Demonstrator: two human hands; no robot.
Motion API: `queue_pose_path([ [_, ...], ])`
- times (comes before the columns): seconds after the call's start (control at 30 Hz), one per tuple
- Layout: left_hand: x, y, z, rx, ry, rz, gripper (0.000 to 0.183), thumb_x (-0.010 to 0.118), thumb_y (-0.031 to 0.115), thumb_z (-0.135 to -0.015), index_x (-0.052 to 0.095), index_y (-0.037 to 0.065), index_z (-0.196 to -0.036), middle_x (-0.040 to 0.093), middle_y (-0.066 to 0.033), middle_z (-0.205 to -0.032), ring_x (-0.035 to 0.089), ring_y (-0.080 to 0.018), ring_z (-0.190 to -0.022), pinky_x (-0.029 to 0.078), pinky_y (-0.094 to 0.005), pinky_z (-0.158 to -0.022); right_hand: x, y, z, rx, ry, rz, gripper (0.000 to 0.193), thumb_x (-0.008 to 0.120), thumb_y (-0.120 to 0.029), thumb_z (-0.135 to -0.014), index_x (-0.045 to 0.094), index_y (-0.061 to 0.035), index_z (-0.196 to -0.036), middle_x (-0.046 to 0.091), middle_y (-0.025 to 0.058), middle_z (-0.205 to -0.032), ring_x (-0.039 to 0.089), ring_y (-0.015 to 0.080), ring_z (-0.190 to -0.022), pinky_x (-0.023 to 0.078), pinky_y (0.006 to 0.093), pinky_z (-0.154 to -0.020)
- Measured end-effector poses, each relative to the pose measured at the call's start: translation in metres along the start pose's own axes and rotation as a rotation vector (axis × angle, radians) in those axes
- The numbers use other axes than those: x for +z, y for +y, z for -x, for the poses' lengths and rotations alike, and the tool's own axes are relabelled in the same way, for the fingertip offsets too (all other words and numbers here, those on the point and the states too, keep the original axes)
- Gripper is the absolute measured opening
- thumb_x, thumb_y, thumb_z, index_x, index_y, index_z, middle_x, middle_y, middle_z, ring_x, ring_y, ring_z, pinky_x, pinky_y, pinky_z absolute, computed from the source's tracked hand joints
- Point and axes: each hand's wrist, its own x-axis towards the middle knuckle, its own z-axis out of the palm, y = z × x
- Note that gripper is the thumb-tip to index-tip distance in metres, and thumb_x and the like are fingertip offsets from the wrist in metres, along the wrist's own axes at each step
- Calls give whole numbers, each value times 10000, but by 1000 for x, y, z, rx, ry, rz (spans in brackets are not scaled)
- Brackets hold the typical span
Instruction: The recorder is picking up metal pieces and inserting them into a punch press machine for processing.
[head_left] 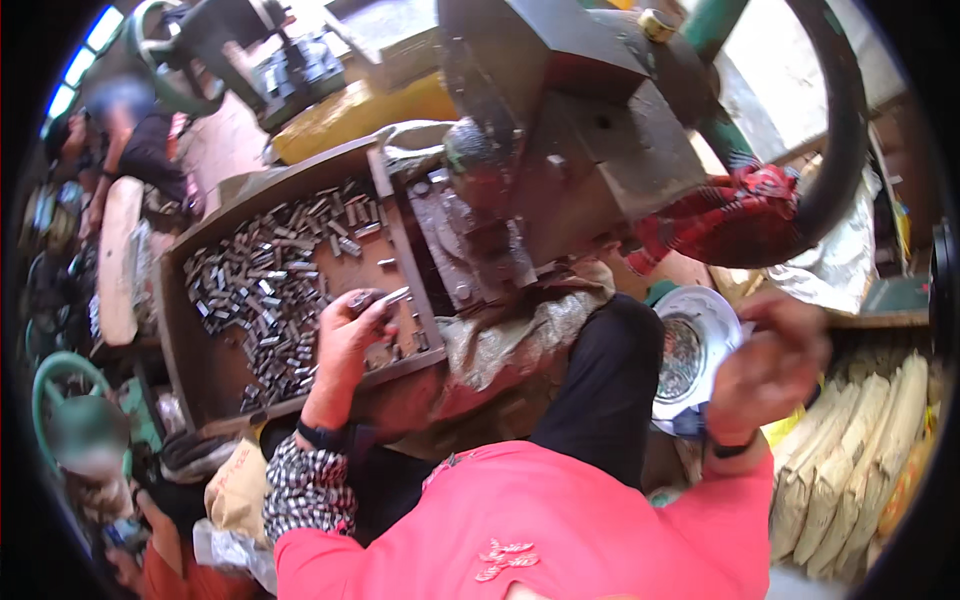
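Note:
My left hand is over the near right part of a wooden tray heaped with small metal cylinders. Its fingers are closed on a small shiny metal piece that points toward the machine. On the right, my right hand is smeared by motion beside a white bucket. Whether it holds anything I cannot make out. Small thin metal bits lie inside the bucket. In front of me stands a dark metal press, its greasy bed just right of the tray.
A thick curved press handle arches at the right, with red checked cloth wrapped round it. Stacked pale sacks stand at the lower right. Sacking hangs below the press. Other people sit at the left, near a green wheel.

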Motion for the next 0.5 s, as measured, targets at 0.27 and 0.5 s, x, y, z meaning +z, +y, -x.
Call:
queue_pose_path([
  [0.27,62,9,-57,41,-110,-87,194,642,145,-845,587,6,-968,640,-61,-799,638,-121,-639,510,-220,-525,-24,95,15,488,410,99,399,657,-59,-779,540,40,-1147,554,112,-1164,512,198,-1077,354,346,-980],
  [0.5,53,-4,-102,103,-47,-132,139,600,113,-860,578,8,-949,637,-49,-778,644,-118,-645,511,-213,-530,-44,87,5,522,328,170,437,596,-45,-831,484,45,-1243,527,128,-1232,557,238,-1071,451,385,-919],
])
